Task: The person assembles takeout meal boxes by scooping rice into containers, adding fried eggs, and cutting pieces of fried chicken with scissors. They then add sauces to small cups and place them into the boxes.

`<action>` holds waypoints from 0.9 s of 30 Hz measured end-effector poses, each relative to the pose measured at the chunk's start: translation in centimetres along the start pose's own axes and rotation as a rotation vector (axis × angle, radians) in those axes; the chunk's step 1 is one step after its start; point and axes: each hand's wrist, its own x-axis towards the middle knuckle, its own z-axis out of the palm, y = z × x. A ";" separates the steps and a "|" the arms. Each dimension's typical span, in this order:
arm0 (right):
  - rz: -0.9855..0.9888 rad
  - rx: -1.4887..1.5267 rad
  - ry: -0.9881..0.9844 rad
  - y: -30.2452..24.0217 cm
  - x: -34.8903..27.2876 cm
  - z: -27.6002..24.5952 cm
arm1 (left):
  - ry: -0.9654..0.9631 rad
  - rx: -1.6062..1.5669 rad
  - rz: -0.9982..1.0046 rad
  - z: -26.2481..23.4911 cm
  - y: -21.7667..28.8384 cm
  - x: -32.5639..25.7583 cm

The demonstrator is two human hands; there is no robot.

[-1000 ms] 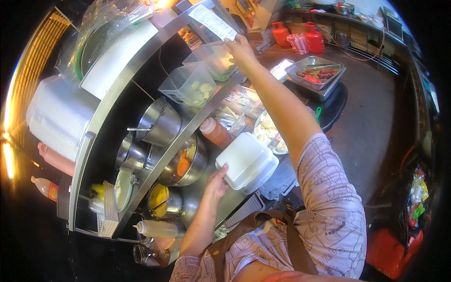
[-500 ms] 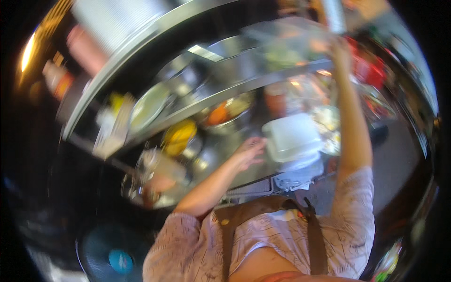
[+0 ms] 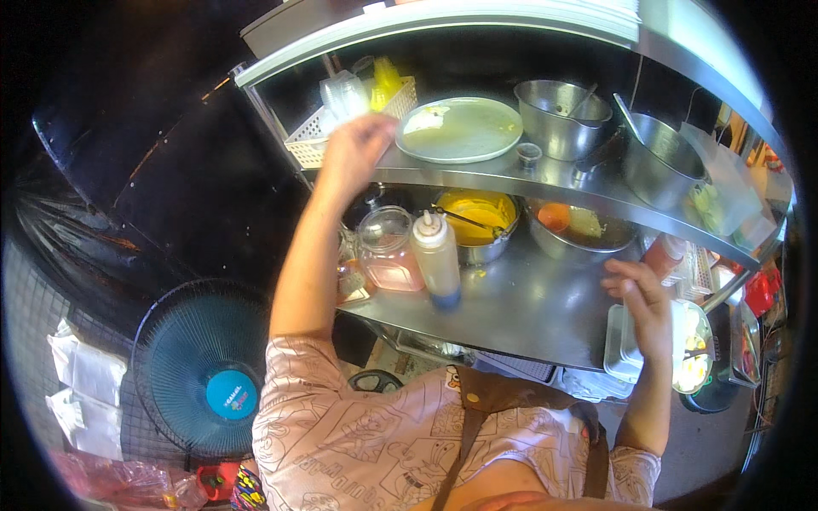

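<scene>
A street-food stall or small commercial cooking station is shown. Two tiers of curved stainless-steel shelving (image 3: 545,307) are fitted, on which round steel mixing bowls (image 3: 562,106), a steel bowl of yellow batter (image 3: 479,220), a plastic squeeze bottle (image 3: 436,255) and a lidded glass jar (image 3: 388,249) are kept. A blue electric floor fan (image 3: 204,366) is placed below.

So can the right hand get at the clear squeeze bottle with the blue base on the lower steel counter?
Probably yes. The right hand rests on the white lidded container at the counter edge, and bare steel counter lies between it and the squeeze bottle; nothing stands in that path.
</scene>
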 end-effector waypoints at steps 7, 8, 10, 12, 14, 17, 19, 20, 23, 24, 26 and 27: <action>-0.012 -0.100 -0.266 -0.4 0.9 8.6 | 0.024 0.386 -0.056 -4.1 -13.5 11.7; -0.001 -0.094 -0.277 -0.4 0.8 9.1 | 0.106 0.449 -0.052 -4.4 -14.5 12.9; 0.032 -0.091 -0.292 -0.2 0.4 9.9 | 0.264 0.557 -0.042 -4.3 -16.0 14.9; 0.035 -0.148 -0.259 -0.4 0.3 10.3 | 0.150 0.789 -0.219 -4.4 -16.4 17.5; 0.086 -0.193 -0.229 -0.3 -0.2 10.5 | -0.084 0.930 -0.374 -4.0 -15.0 18.6; 0.075 -0.189 -0.213 -0.4 0.0 11.1 | -0.038 0.939 -0.316 -4.0 -19.9 21.0; 0.063 -0.198 -0.206 -0.7 0.1 11.4 | 0.002 0.927 -0.264 -3.3 -20.9 21.2; 0.042 -0.206 -0.201 -0.8 0.4 11.5 | 0.074 0.917 -0.205 -2.7 -19.9 21.0; -0.081 -0.275 -0.171 -0.7 1.1 12.0 | 0.262 0.668 0.016 -3.8 -18.2 20.1; -0.127 -0.302 -0.172 -0.7 1.3 12.0 | 0.311 0.576 0.045 -4.1 -18.2 19.3; -0.146 -0.266 -0.168 -0.2 1.7 12.2 | 0.245 0.545 0.045 -4.6 -16.3 18.0; -0.135 -0.266 -0.151 0.0 1.8 12.1 | 0.135 0.501 0.081 -3.2 -13.4 16.7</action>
